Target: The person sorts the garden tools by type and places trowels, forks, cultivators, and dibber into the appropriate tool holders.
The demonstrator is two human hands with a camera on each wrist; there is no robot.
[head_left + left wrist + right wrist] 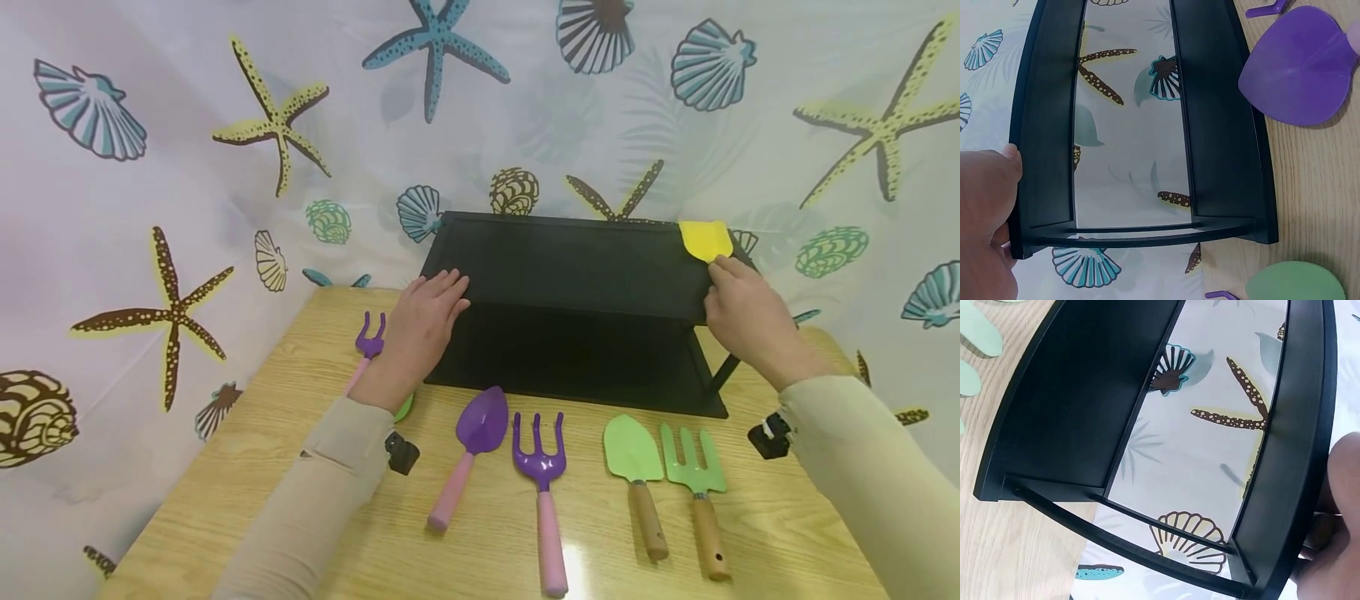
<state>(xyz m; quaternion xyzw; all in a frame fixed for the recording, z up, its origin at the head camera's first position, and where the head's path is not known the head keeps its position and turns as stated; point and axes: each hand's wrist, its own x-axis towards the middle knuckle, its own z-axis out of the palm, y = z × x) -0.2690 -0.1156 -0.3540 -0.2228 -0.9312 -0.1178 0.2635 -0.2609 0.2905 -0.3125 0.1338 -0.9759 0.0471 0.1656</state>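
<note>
A black two-tier shelf [570, 262] stands on the table. On the front left of its upper tier rests my left hand [420, 325], fingers laid out over the top and thumb by the front edge. My right hand [750, 312], at the front right corner of that tier, grips a small yellow shovel [707, 240]. The yellow blade lies over the board's right end; the hand covers the handle. In the right wrist view, curled fingers of the right hand [1335, 531] show beside the shelf's edge, with the shovel hidden.
Before the shelf lie a purple trowel [482, 421], a purple fork [540, 462], a green trowel [632, 450] and a green fork [693, 467]. Another purple fork [370, 343] and a green tool [405, 407] lie by the left arm. A patterned cloth [525, 125] hangs behind.
</note>
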